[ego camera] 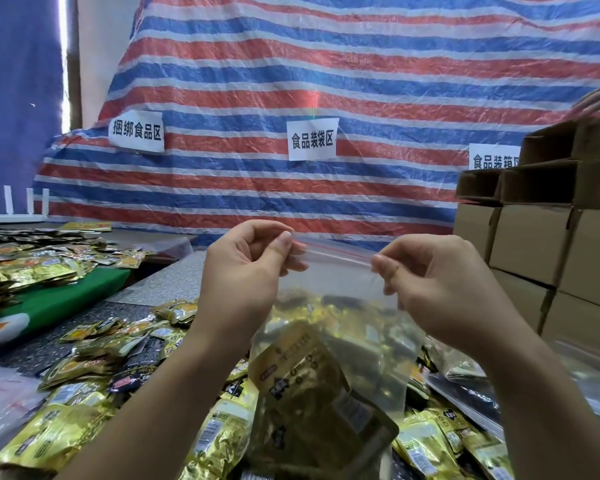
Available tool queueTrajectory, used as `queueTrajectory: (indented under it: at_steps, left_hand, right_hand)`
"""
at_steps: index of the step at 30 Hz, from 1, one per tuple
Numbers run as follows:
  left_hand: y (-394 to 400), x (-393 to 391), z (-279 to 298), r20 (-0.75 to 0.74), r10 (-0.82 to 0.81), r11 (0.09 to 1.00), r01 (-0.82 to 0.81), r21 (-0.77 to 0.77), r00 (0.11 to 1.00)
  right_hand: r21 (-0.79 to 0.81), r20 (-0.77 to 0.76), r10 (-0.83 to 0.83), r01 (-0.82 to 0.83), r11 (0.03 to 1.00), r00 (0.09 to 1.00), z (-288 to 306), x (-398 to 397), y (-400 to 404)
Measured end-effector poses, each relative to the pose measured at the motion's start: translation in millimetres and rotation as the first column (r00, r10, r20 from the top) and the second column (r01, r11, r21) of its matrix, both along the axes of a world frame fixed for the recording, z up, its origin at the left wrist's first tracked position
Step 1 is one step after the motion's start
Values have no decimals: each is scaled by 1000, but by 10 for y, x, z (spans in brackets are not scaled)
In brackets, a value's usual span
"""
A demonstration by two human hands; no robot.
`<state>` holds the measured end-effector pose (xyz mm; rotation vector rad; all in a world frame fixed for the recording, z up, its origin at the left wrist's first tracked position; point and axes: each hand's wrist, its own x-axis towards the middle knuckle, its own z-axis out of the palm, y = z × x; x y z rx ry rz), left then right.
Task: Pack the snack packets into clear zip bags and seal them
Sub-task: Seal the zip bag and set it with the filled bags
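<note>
The bag [340, 327] hangs between both hands, gold packets [312, 393] inside. The left hand [246, 268] pinches its top left corner, the right hand [440, 285] the right (red zip line [336, 252] between). Loose packets [94, 368] litter the near table [167, 282].

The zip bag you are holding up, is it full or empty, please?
Partly full: gold snack packets fill the lower zip bag; its upper part is clear.

Clear glossy plastic zip bag [343, 306] — shiny gold foil packets [84, 403].
</note>
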<state>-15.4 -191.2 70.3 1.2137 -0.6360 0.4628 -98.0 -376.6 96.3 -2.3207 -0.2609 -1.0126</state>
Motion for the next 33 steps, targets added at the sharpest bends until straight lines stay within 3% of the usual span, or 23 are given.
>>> queueTrajectory:
  at_steps: [7,12,14,17,21,25,28,33]
  left_hand:
    - [-44,13,-35,-26,-93,996,93,-4,995]
    - [-106,-3,-69,-10,-135,991,135,8,991]
    - [-125,-29,-73,9,-168,986,168,1,986]
    - [-145,-45,-81,29,-194,981,194,-3,981]
    - [-199,-35,-133,79,-159,983,151,102,984]
    - [-232,14,-210,69,-87,976,71,207,994]
    - [-245,38,-212,-1,-55,980,54,192,999]
    - [-257,95,-210,-105,-5,990,19,137,994]
  right_hand:
    - [-54,-78,-21,17,998,997,3,-23,8]
    - [-332,-127,-208,156,930,970,-71,27,151]
    - [-362,-141,-186,124,924,972,-118,60,217]
    - [-281,-271,-60,-20,959,961,-159,109,245]
    - [-178,-586,73,-216,960,807,-227,159,254]
    - [-266,-581,-14,-173,948,814,-342,295,245]
    - [-281,-585,-62,-130,951,809,-411,394,192]
    - [21,-612,26,-17,1000,791,-406,432,17]
